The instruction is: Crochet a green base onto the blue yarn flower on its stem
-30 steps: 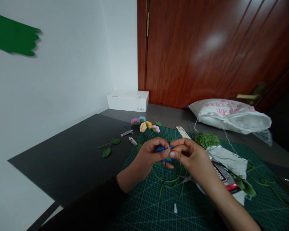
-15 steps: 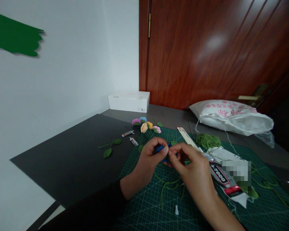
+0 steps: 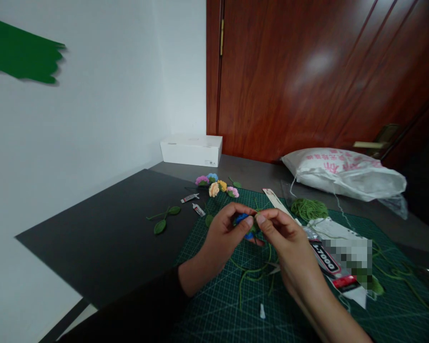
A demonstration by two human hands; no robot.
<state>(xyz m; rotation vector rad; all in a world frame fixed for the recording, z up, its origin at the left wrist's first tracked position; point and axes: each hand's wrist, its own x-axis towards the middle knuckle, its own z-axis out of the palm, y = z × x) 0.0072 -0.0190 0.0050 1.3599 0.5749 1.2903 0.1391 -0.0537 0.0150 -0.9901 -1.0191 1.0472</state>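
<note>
My left hand (image 3: 226, 234) is closed around a blue crochet flower (image 3: 249, 235), its thumb pressing near the green underside. Fingers cover much of the flower. Touching it from the other side, my right hand (image 3: 289, 240) pinches thumb and forefinger together at the flower's green base. Thin green yarn shows at those fingertips, though the exact grip is partly hidden. Below the hands, loose green yarn (image 3: 248, 275) trails over the green cutting mat (image 3: 207, 276). A small white nozzle cap (image 3: 262, 311) lies on the mat nearer to me.
Several crochet flowers (image 3: 214, 189) lie behind my hands. Two small glue tubes (image 3: 198, 210) and green leaves (image 3: 160, 226) are to the left. Rightward are a ruler (image 3: 276, 202), a green yarn bundle (image 3: 309, 208), a T-7000 glue package (image 3: 325, 257) and a white bag (image 3: 329, 166). A white box (image 3: 191, 151) stands behind.
My right hand has shifted slightly right and turned, its fingertips now at the flower's base with green yarn. More of the blue flower shows. My left hand stays nearly in place.
</note>
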